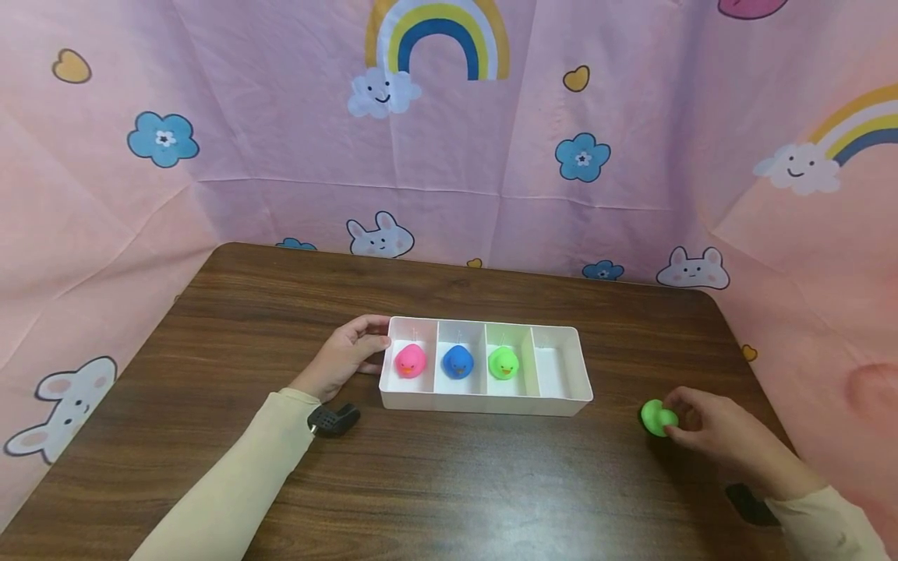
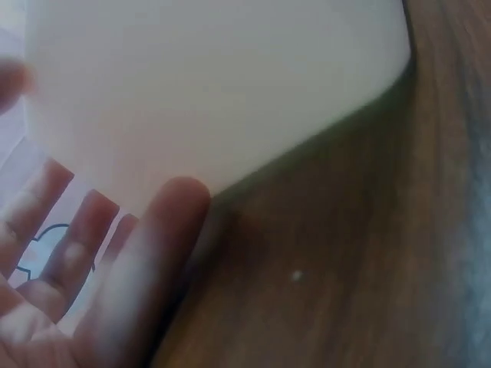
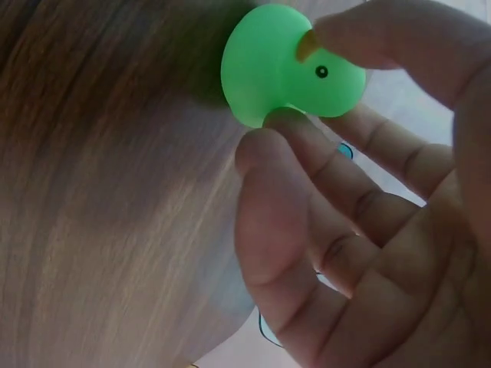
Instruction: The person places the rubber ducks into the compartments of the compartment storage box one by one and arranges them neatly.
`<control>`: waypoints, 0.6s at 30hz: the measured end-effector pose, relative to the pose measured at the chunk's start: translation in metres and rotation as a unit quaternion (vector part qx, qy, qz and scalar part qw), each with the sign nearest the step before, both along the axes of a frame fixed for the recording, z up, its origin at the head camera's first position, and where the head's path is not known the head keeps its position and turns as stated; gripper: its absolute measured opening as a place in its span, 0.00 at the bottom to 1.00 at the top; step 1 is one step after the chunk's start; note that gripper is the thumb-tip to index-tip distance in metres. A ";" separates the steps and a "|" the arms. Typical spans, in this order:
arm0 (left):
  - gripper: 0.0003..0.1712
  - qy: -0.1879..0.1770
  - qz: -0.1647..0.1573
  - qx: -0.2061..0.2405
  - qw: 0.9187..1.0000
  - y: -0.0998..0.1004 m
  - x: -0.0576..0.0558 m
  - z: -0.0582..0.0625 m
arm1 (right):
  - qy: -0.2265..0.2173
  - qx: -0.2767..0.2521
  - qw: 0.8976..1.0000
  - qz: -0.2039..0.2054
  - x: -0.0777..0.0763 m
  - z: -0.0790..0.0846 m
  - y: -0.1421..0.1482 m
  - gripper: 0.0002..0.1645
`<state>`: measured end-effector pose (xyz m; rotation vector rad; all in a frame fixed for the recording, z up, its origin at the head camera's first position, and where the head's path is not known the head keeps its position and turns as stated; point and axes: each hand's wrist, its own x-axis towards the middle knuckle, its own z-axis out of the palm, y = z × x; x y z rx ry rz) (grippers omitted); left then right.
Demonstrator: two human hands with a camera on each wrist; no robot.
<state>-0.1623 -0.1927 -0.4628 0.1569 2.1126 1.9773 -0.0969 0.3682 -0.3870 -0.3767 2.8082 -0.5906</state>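
A white plastic box (image 1: 484, 403) with four compartments lies on the table. From left to right, its first three compartments hold a pink rubber duck (image 1: 410, 361), a blue rubber duck (image 1: 458, 362) and a green rubber duck (image 1: 503, 363); the rightmost holds nothing. My left hand (image 1: 342, 357) touches the outside of the box's left end, thumb and fairly straight fingers against the wall (image 2: 215, 84). Off to the right of the box, my right hand (image 1: 722, 432) pinches another green duck (image 3: 265, 65) by its head. Whether that duck still touches the table is hard to tell.
The brown wooden table (image 1: 449, 483) has rounded far corners. Behind it and at both sides hangs a pink cloth (image 1: 281, 132) printed with rainbows, flowers and rabbits. Dark devices (image 1: 333, 421) are worn at the wrists.
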 end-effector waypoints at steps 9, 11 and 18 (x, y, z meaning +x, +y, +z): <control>0.27 -0.008 0.003 -0.003 1.000 -0.001 0.000 0.001 | 0.039 -0.012 0.999 -0.007 0.001 -0.007 -0.006 0.14; 0.27 -0.008 0.004 -0.004 1.000 0.000 0.000 0.002 | 0.038 -0.009 0.999 -0.011 0.000 -0.007 -0.007 0.14; 0.28 -0.016 0.009 -0.005 1.000 0.000 0.000 0.002 | 0.050 -0.012 0.999 -0.005 0.000 -0.010 -0.007 0.15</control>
